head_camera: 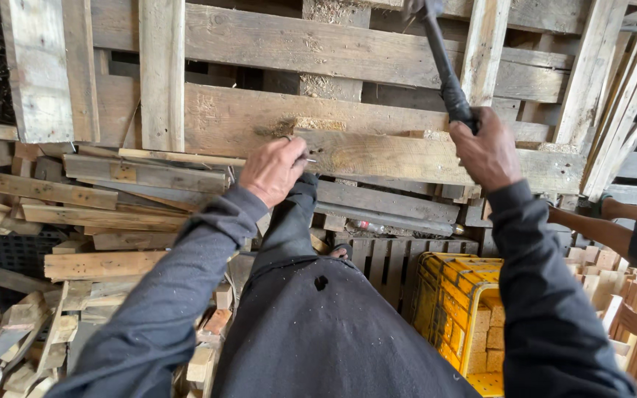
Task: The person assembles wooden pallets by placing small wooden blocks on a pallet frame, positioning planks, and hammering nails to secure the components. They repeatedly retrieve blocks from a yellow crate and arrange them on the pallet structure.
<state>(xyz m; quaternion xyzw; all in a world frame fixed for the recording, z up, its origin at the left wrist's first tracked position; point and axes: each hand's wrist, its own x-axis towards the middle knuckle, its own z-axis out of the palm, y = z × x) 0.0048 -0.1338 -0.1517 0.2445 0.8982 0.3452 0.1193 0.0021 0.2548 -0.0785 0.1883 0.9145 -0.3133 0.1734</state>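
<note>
Head view | left hand (273, 171) pinching small metal nail (308, 158) on weathered wooden pallet (377, 155) | right hand (489, 153) gripping raised dark-handled hammer (445, 74) | yellow plastic crate (457, 309) of wood blocks below right | loose plank pile (90, 214) left

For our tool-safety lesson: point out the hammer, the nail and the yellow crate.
hammer (447, 77), head view, on its dark handle.
nail (308, 158), head view, on its shaft by the fingers.
yellow crate (444, 295), head view, on its side wall.

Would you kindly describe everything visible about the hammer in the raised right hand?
The hammer has a long, dark handle that looks like metal or rubber-wrapped, thicker at the grip. The right hand clenches its lower end, and the handle slants up and to the left above the wooden pallet. Its head reaches the top edge of the picture and is mostly cut off, so its shape cannot be told. Nothing but the hand touches it.
</note>
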